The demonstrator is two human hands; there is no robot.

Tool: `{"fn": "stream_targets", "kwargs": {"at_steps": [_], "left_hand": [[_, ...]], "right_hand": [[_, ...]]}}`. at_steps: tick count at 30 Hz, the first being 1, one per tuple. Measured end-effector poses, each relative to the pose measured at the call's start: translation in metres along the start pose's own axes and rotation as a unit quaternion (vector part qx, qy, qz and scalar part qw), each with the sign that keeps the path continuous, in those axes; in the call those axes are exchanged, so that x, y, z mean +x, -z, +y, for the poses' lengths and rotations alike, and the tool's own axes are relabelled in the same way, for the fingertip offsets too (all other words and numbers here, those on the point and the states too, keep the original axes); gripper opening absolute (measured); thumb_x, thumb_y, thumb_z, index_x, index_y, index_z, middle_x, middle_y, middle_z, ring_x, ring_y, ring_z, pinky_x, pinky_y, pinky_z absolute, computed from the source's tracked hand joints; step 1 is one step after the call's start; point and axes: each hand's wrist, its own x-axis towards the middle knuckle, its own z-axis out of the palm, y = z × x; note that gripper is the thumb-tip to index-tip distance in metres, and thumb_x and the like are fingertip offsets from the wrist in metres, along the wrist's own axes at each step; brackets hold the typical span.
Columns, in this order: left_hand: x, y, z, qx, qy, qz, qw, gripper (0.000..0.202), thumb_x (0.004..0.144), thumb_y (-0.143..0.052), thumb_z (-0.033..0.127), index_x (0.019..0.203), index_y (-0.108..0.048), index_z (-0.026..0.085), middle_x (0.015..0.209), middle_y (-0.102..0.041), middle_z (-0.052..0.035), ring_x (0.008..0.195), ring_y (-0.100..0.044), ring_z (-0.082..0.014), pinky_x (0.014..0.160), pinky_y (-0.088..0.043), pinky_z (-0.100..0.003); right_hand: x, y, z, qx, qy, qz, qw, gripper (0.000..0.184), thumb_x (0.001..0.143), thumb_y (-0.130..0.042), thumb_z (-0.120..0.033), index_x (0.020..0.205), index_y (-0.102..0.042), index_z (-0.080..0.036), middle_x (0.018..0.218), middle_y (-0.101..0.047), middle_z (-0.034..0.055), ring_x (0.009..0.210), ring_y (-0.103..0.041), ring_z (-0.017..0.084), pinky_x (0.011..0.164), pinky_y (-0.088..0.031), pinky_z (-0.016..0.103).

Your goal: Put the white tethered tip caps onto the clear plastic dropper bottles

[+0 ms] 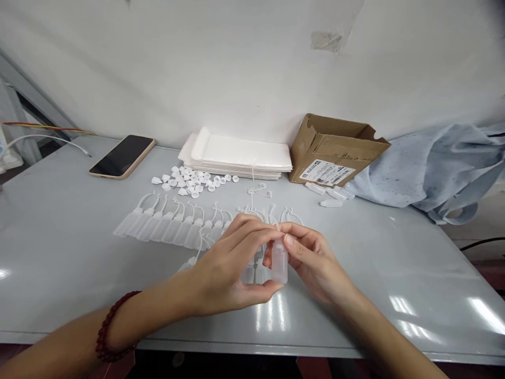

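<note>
Upright between my two hands is a small translucent plastic squeeze bottle point(280, 263). My left hand point(229, 263) grips it from below and above, thumb under the base and fingers at the neck. My right hand point(311, 255) pinches it near the top with thumb and fingers; the cap area is partly hidden. Behind the hands lies a row of similar bottles point(169, 226) with thin looped straps at their necks. One more bottle point(189, 263) lies nearer, partly behind my left forearm. A heap of small white caps point(193, 181) sits beyond the row.
A stack of white padded envelopes point(240, 152) lies against the wall, next to an open cardboard box point(339, 152). Several loose bottles point(331, 203) lie before the box. A phone point(122, 156) is at the left, a light blue cloth point(418, 163) at the right. Loose straps point(258, 190) lie mid-table.
</note>
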Motion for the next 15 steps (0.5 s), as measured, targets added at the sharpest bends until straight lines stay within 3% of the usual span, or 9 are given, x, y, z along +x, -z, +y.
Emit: {"fn": "stream_targets", "kwargs": {"at_steps": [8, 15], "left_hand": [[-0.0016, -0.0005, -0.0029, 0.072, 0.009, -0.003, 0.997, 0.050, 0.073, -0.067, 0.021, 0.118, -0.046, 0.015, 0.106, -0.054, -0.0086, 0.101, -0.047, -0.0236, 0.090, -0.041, -0.041], [-0.0010, 0.0020, -0.0007, 0.100, 0.016, -0.029, 0.994, 0.048, 0.076, -0.064, 0.022, 0.119, -0.044, 0.014, 0.107, -0.052, -0.0101, 0.101, -0.045, -0.0248, 0.087, -0.042, -0.042]], "right_hand": [[-0.0011, 0.0010, -0.0067, -0.054, -0.032, 0.079, 0.995, 0.020, 0.072, -0.077, -0.034, 0.085, -0.070, -0.019, 0.071, -0.068, -0.0005, 0.070, -0.061, 0.011, 0.072, -0.046, 0.025], [-0.0020, 0.0021, -0.0087, -0.097, -0.031, 0.093, 0.990, 0.021, 0.067, -0.079, -0.033, 0.079, -0.068, -0.019, 0.068, -0.063, -0.0018, 0.065, -0.055, 0.011, 0.068, -0.045, 0.025]]}}
